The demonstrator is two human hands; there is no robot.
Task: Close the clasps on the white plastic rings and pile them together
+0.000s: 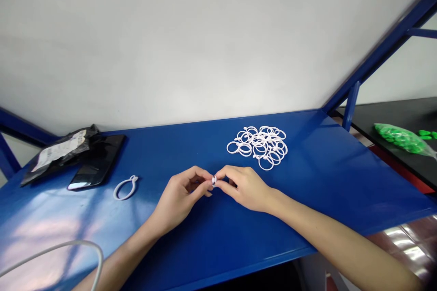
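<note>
Over the middle of the blue table (191, 145), my left hand (180, 195) and my right hand (246, 187) meet fingertip to fingertip. Both pinch a small white plastic ring (214, 181), seen nearly edge-on; most of it is hidden by my fingers. Beyond my right hand lies a loose pile of several white plastic rings (260, 144), each with a small knob. To the left of my left hand, a single white ring (119, 198) with a small end piece rests alone on the table.
A black plastic parcel (64, 150) with a white label and a dark shiny phone-like slab (97, 163) lie at the left. A pale cable (77, 242) arcs across the lower left. Beyond the blue frame (351, 104), a bag of green pieces (403, 137) sits on a black surface.
</note>
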